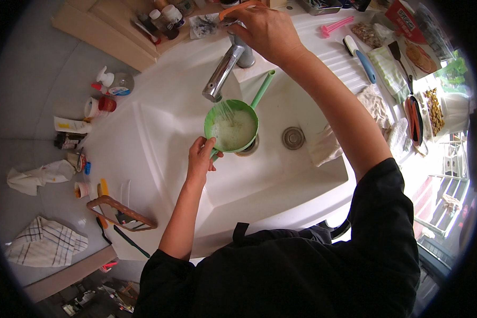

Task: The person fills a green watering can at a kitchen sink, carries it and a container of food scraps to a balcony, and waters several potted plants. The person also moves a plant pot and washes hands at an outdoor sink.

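My left hand (200, 159) grips the near rim of a light green, long-handled round strainer or scoop (211, 115), held over the sink (238, 191). Cloudy whitish water or fine pale grains (233, 131) fill it; which, I cannot tell. A spray of water falls into it from the chrome tap (225, 71). Its handle points away to the upper right. At the top of the tap, my right hand (267, 32) has its fingers closed round the lever, which is mostly hidden. An orange curved piece (244, 8) shows beside those fingers.
A drain (293, 138) lies right of the strainer. Cloths (373, 106) hang over the sink's right side, near a blue-and-white brush (360, 58). A spray bottle (114, 82), cups and a brown-framed holder (122, 212) line the left. Jars (164, 24) stand behind.
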{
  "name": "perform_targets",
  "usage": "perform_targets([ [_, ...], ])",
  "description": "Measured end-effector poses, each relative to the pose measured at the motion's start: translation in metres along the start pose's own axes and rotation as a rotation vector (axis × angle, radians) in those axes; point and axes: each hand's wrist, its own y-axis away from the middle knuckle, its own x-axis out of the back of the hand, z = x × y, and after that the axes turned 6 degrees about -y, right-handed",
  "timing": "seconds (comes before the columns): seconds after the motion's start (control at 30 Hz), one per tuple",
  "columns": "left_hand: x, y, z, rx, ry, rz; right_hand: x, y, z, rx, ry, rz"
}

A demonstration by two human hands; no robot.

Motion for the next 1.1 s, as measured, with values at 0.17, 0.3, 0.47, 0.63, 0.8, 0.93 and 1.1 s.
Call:
perform_targets([
  [0.17,0.001,0.003,0.001,-0.016,-0.022,-0.009,-0.003,0.003,0.001,-0.019,-0.032,-0.033],
  [0.3,0.001,0.006,0.000,-0.029,-0.004,0.007,0.004,0.013,-0.015,-0.023,-0.124,-0.063],
  [0.47,-0.009,0.018,0.007,-0.049,-0.010,-0.007,0.010,0.045,-0.014,0.013,-0.134,-0.120],
  [0.63,-0.008,0.045,0.004,-0.070,-0.001,0.003,0.060,0.091,-0.045,-0.109,-0.360,-0.059],
  [0.8,-0.001,0.082,-0.003,-0.160,0.034,-0.044,0.137,0.184,-0.092,-0.352,-0.420,-0.007],
  [0.93,0.005,0.113,-0.011,-0.180,0.042,-0.101,0.192,0.275,-0.130,-0.589,-0.296,0.084],
  [1.1,0.010,0.143,-0.017,-0.173,0.034,-0.125,0.241,0.396,-0.191,-1.135,-0.265,0.360],
])
